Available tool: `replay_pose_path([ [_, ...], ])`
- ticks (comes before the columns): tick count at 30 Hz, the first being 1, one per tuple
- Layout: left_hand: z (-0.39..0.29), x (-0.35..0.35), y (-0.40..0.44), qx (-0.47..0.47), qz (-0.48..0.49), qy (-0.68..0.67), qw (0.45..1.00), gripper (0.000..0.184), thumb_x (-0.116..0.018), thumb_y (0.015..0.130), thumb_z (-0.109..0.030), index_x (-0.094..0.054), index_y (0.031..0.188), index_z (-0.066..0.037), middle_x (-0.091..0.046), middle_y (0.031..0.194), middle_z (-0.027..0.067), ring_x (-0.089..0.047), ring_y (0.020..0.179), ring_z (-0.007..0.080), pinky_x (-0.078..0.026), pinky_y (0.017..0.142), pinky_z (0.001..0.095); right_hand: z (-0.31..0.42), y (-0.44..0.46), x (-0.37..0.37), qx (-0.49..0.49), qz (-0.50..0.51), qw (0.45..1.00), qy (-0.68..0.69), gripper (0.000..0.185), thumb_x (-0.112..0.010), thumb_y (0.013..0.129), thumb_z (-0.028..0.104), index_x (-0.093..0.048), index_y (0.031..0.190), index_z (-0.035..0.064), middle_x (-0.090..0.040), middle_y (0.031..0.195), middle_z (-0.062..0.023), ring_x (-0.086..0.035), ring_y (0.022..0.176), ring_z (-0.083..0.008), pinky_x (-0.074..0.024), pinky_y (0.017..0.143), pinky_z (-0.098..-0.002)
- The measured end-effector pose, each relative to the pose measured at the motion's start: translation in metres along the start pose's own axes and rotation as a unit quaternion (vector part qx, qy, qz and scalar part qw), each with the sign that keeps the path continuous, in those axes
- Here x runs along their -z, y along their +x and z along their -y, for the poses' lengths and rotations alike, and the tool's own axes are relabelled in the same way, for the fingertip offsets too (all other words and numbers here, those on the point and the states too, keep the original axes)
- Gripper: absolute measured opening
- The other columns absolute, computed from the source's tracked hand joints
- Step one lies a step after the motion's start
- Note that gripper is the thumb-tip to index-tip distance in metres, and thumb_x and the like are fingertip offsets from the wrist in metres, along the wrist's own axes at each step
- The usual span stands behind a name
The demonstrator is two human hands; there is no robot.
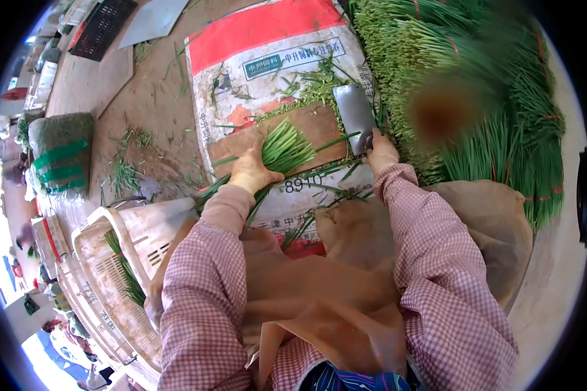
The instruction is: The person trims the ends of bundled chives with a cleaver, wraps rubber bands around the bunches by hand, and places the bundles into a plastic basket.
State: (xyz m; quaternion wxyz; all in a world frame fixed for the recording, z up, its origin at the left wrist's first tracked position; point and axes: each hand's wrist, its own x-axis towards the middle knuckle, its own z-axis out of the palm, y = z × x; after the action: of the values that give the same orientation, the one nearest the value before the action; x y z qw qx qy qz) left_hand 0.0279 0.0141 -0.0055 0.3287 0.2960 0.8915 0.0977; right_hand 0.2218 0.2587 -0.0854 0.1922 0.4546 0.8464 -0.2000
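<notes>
My left hand point(250, 171) is closed round a bunch of green stalks point(287, 146), whose pale cut ends point right over a wooden board point(325, 125). In my right hand point(382, 152) is the handle of a cleaver point(355, 112). Its broad metal blade lies at the board's right edge, apart from the bunch. Under the board is a printed white and red sack point(274, 39). Short cut pieces point(319, 88) are scattered on the sack beyond the board, and loose stalks lie near both hands.
Large stacks of tied green bundles point(502, 137) line the right side. At the lower left stands a dirty white crate point(104, 260) with some stalks inside. A wrapped bale point(62, 153) with green tape and a black crate point(102, 27) are farther left.
</notes>
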Motion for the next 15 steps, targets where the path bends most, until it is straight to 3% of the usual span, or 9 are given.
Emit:
replay_pose_path([
  [4,0.009,-0.032,0.017,0.086,0.033,0.0,0.996,0.114,-0.086,0.055,-0.036,-0.024,0.147,-0.01,-0.056,0.127,0.0181,-0.055,0.116,0.0328,-0.044,0.098,0.0408,-0.014,0.006,-0.019,-0.033,-0.031,0.998,0.054,0.075,-0.07,0.077,0.014,-0.033,0.143,0.0123,-0.052,0.127,-0.0221,-0.056,0.113,-0.0348,-0.0465,0.094,-0.0424],
  [5,0.004,-0.037,0.015,0.094,0.002,0.044,0.995,0.12,-0.087,0.054,-0.04,-0.019,0.149,-0.011,-0.047,0.136,0.016,-0.048,0.124,0.0313,-0.037,0.103,0.0486,-0.024,0.004,-0.026,-0.026,-0.066,0.991,0.116,0.072,-0.07,0.075,0.012,-0.038,0.139,0.0081,-0.055,0.122,-0.022,-0.056,0.112,-0.0355,-0.0463,0.094,-0.0409],
  [8,-0.004,-0.05,0.008,0.049,-0.075,0.137,0.987,0.125,-0.087,0.053,-0.043,-0.013,0.15,-0.015,-0.041,0.14,0.0139,-0.041,0.129,0.0302,-0.029,0.106,0.0552,-0.044,-0.001,-0.044,-0.022,-0.099,0.973,0.208,0.061,-0.07,0.069,0.005,-0.049,0.126,0.0,-0.059,0.115,-0.023,-0.059,0.106,-0.0365,-0.0464,0.091,-0.0377],
  [11,0.001,-0.055,0.014,0.042,-0.088,0.139,0.985,0.129,-0.087,0.051,-0.046,-0.012,0.15,-0.013,-0.041,0.139,0.0136,-0.04,0.129,0.0309,-0.025,0.108,0.0564,-0.046,0.002,-0.044,-0.025,-0.034,0.967,0.252,0.058,-0.068,0.068,0.001,-0.049,0.122,-0.0023,-0.061,0.111,-0.0198,-0.062,0.099,-0.0309,-0.0471,0.087,-0.0347],
  [14,0.003,-0.061,0.013,0.045,-0.113,0.148,0.981,0.13,-0.088,0.051,-0.045,-0.011,0.149,-0.009,-0.041,0.137,0.0162,-0.042,0.127,0.0321,-0.027,0.106,0.0549,-0.028,0.002,-0.031,0.04,-0.085,0.902,0.42,0.043,-0.065,0.07,-0.005,-0.05,0.11,-0.0004,-0.059,0.096,-0.0068,-0.058,0.085,-0.014,-0.0474,0.077,-0.0262],
  [15,0.007,-0.07,0.016,0.045,-0.131,0.158,0.978,0.129,-0.088,0.051,-0.045,-0.012,0.149,-0.009,-0.045,0.133,0.0162,-0.047,0.122,0.0317,-0.032,0.103,0.0513,-0.019,-0.004,-0.023,0.085,-0.106,0.91,0.392,0.04,-0.066,0.07,-0.005,-0.048,0.106,0.0015,-0.056,0.093,-0.005,-0.056,0.083,-0.012,-0.0467,0.075,-0.0244],
])
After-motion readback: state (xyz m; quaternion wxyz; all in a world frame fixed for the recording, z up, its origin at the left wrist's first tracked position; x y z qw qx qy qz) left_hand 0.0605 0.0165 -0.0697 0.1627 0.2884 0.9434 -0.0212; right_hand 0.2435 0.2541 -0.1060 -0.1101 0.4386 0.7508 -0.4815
